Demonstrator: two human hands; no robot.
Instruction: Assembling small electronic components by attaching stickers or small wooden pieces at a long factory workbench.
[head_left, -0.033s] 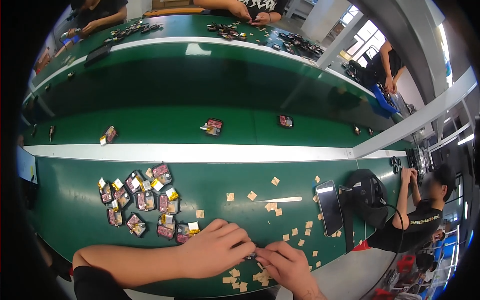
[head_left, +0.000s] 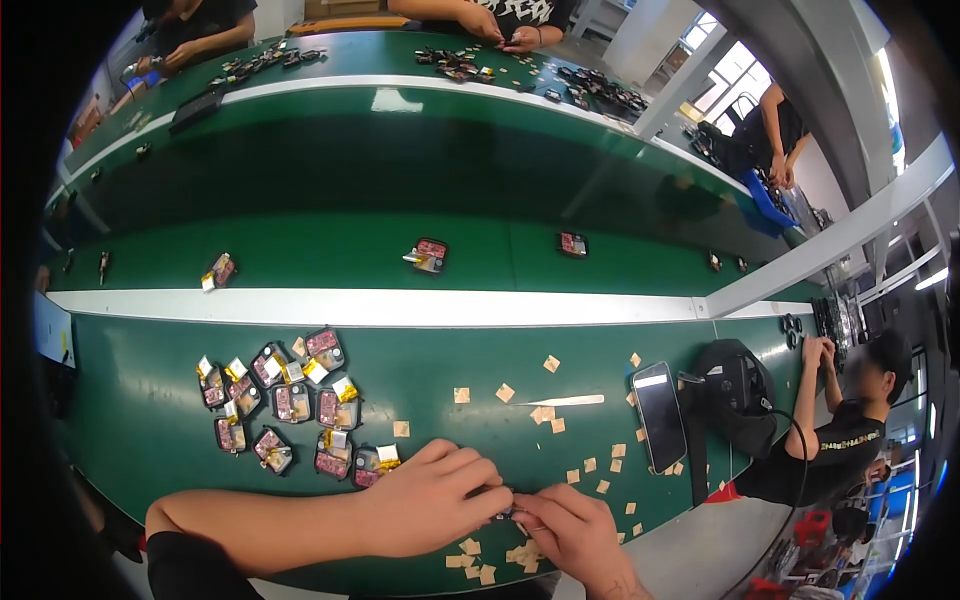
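Both my hands meet at the near edge of the green table. My left hand (head_left: pixel 440 500) is closed, its fingers bent over a small dark piece (head_left: pixel 505 514) that is mostly covered. From the right, my right hand (head_left: pixel 568 525) pinches the same piece between thumb and fingers. Its kind cannot be made out. Small beige square pads (head_left: pixel 522 554) lie in a loose pile just below my hands. Left of them, several opened black device housings (head_left: pixel 333 455) with red circuit boards and silver-and-yellow battery packs lie grouped on the table.
More beige pads (head_left: pixel 558 425) are scattered right of centre, near a thin pale blade-like strip (head_left: pixel 575 400). A phone (head_left: pixel 660 415) and a black bag (head_left: pixel 735 385) lie at the right. Beyond a white rail (head_left: pixel 400 307), a green belt carries spaced-out housings (head_left: pixel 430 255). Other people work around.
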